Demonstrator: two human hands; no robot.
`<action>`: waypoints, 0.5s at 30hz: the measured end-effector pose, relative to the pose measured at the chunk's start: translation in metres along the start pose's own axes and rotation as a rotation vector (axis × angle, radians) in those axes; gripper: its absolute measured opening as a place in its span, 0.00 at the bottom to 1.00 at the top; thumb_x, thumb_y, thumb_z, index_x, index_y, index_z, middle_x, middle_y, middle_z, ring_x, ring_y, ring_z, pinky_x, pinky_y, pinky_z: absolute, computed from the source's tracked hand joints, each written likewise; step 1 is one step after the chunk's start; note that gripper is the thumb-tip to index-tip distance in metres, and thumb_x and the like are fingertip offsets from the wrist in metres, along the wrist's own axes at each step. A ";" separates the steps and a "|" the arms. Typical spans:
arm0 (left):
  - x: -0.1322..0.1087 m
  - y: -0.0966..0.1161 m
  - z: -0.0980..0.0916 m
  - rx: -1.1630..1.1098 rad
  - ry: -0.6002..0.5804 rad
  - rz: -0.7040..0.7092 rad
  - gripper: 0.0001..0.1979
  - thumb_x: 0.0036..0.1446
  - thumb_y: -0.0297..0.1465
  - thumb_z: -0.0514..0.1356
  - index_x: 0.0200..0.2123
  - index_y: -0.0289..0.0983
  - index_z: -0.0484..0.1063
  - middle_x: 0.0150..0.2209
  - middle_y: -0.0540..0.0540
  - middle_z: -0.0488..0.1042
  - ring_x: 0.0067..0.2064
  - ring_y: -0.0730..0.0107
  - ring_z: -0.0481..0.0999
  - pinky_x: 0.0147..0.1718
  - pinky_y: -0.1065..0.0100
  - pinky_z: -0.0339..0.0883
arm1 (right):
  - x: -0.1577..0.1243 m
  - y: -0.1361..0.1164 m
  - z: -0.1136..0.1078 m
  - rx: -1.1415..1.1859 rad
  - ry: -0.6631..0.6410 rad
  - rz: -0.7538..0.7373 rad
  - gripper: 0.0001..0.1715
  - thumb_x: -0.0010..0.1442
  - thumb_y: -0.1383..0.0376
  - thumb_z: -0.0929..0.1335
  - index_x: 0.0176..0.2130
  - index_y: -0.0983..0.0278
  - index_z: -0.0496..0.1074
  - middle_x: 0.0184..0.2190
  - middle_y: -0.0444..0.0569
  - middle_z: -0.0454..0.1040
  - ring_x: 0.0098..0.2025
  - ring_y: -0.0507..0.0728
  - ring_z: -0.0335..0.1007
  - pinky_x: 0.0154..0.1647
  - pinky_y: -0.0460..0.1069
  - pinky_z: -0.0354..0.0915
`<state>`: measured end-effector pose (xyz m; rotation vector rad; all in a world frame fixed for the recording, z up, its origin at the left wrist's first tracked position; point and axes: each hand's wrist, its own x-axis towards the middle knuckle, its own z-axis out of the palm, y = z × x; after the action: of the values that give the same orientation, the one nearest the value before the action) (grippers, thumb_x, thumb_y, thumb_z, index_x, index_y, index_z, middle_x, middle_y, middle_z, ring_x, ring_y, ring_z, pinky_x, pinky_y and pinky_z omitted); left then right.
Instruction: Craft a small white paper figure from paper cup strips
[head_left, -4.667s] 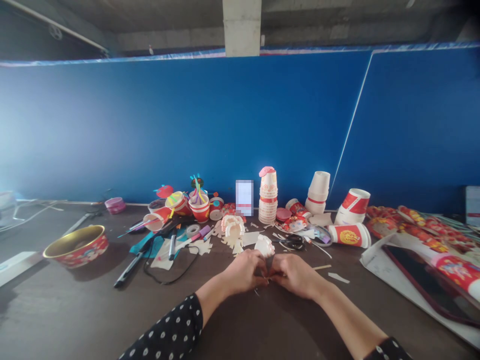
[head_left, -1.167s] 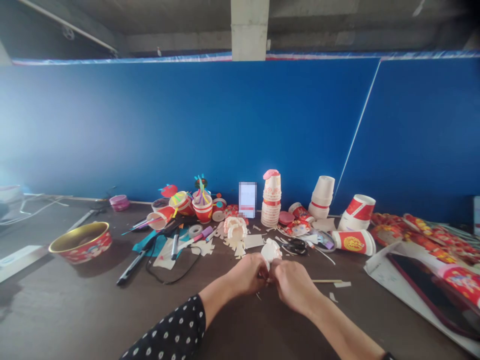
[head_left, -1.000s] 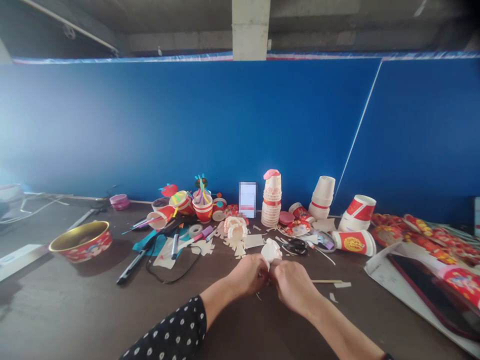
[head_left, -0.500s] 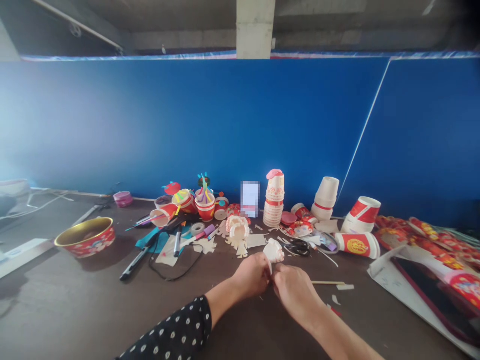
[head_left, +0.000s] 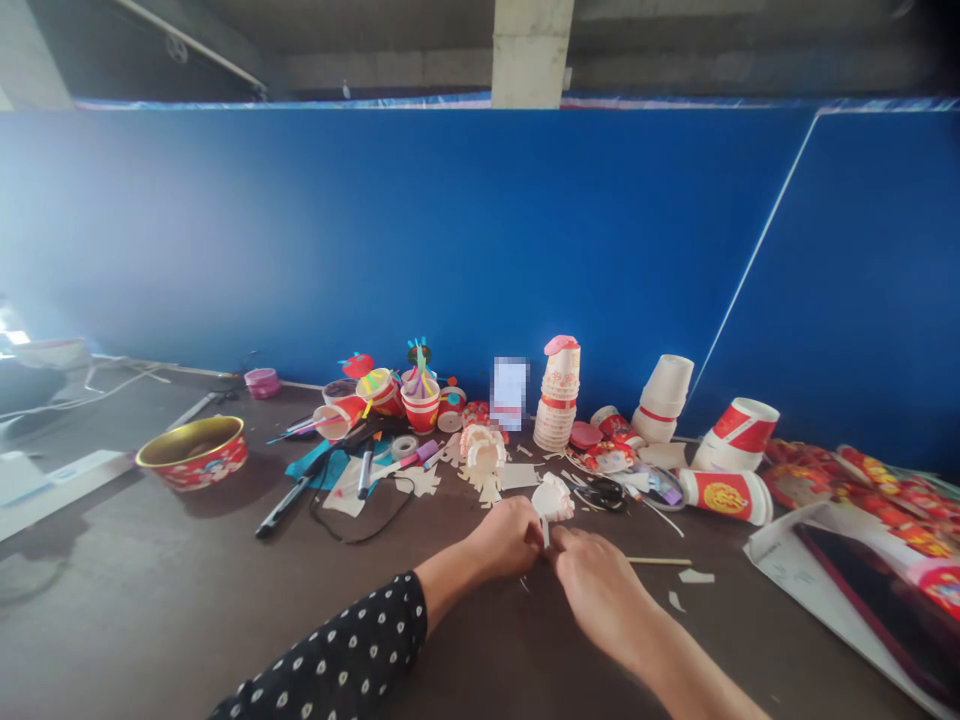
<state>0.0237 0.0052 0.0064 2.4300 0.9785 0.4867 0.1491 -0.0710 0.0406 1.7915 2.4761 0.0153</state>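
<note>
Close together over the front of the table, my left hand (head_left: 507,541) and my right hand (head_left: 592,575) both have curled fingers. Between their fingertips shows a narrow white paper strip (head_left: 545,532), pinched from both sides; its lower end is hidden. Just beyond my fingers is a white cut paper piece (head_left: 553,498) with a ragged pinkish edge; whether it joins the strip I cannot tell. Behind it to the left lies a cut paper cup (head_left: 483,452) with a fringed edge. A thin wooden stick (head_left: 660,561) lies right of my right hand.
A stack of paper cups (head_left: 556,400) stands at the back. Left are markers (head_left: 365,472), a tape roll (head_left: 405,446) and a red bowl (head_left: 196,455). To the right lie a tipped red cup (head_left: 726,495), paper scraps (head_left: 697,576) and a dark tablet (head_left: 877,600) in a white box.
The camera view has turned slightly left, so the scene sits further right. My hands stay together, and more of the white strip shows between them.
</note>
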 end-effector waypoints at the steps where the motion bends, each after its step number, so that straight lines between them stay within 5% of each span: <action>1: -0.001 0.001 -0.002 -0.038 0.021 -0.023 0.11 0.38 0.17 0.52 0.22 0.32 0.74 0.27 0.46 0.74 0.31 0.69 0.72 0.31 0.74 0.65 | 0.000 0.000 0.001 -0.008 0.010 -0.002 0.21 0.59 0.77 0.56 0.42 0.69 0.74 0.43 0.58 0.74 0.43 0.59 0.69 0.44 0.49 0.59; 6: -0.002 0.001 -0.006 -0.179 0.048 -0.191 0.16 0.38 0.17 0.51 0.29 0.31 0.75 0.28 0.46 0.75 0.29 0.71 0.73 0.27 0.75 0.64 | 0.002 0.002 0.008 -0.034 0.069 0.005 0.21 0.62 0.74 0.55 0.40 0.69 0.75 0.41 0.58 0.74 0.43 0.59 0.69 0.44 0.50 0.58; 15: -0.001 -0.003 -0.004 -0.158 0.079 -0.101 0.15 0.36 0.17 0.52 0.26 0.31 0.76 0.29 0.46 0.76 0.29 0.70 0.73 0.29 0.75 0.65 | 0.001 -0.001 0.011 -0.079 0.105 -0.005 0.21 0.61 0.76 0.56 0.42 0.68 0.74 0.41 0.55 0.74 0.43 0.58 0.68 0.44 0.52 0.57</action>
<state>0.0196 0.0078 0.0082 2.2247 1.0482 0.6048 0.1488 -0.0707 0.0300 1.7970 2.5115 0.2098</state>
